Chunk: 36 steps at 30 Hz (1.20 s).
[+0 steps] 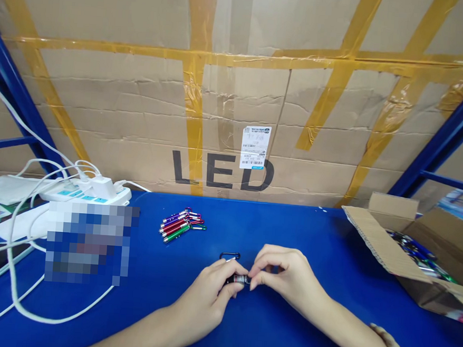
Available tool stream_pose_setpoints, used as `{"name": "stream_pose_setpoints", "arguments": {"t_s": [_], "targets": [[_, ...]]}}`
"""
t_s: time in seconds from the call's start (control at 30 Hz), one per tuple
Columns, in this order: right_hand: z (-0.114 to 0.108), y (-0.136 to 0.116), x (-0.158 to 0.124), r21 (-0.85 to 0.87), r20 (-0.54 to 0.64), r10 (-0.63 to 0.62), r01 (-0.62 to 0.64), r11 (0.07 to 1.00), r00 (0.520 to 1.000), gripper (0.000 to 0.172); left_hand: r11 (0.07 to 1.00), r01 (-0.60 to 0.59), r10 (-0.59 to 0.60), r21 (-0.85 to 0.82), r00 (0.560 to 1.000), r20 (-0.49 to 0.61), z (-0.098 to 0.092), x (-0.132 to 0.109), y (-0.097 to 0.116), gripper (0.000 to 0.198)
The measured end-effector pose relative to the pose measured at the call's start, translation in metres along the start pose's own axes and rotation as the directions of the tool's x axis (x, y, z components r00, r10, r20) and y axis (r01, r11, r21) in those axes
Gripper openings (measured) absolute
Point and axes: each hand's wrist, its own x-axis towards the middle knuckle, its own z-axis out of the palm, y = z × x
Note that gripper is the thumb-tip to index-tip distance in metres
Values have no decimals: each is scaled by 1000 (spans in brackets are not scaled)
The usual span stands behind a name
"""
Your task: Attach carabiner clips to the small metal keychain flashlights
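Between finger and thumb, my left hand (212,290) holds a small black cylinder (240,279) with a pale band, over the blue table. My right hand (278,269) is closed, its thumb and forefinger pinching the right end of that cylinder. Just above my left fingertips shows a black carabiner clip (230,255); whether it joins the cylinder is hidden. To the left, several small metal flashlights (178,225) in purple, red and green, with clips on their ends, lie side by side.
At the right stands an open cardboard box (385,247) filled with colourful metal pieces. A white power strip (113,194) with looping white cables lies at the left, near a blurred patch. Behind the blue table (146,305) rises a taped carton wall (141,109) marked LED, between blue posts.
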Motion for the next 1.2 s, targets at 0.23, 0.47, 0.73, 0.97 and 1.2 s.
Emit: {"name": "stream_pose_setpoints", "arguments": {"t_s": [0.23, 0.47, 0.73, 0.97, 1.2], "targets": [[3, 0, -1, 49, 21, 31, -32, 998, 999, 11, 998, 5, -2, -63, 999, 42, 1, -2, -4, 11], [8, -2, 1, 231, 50, 280, -284, 931, 959, 15, 995, -9, 7, -99, 1000, -16, 5, -3, -4, 10], [7, 1, 3, 425, 257, 365, -444, 789, 895, 21, 997, -68, 69, 32, 996, -49, 6, -3, -4, 15], [5, -7, 4, 450, 308, 436, -533, 717, 846, 28, 995, -83, 88, 56, 992, -92, 6, -4, -4, 16], [1, -7, 3, 445, 361, 466, -589, 675, 808, 30, 995, -79, 87, 63, 988, -127, 8, -4, -6, 14]]}}
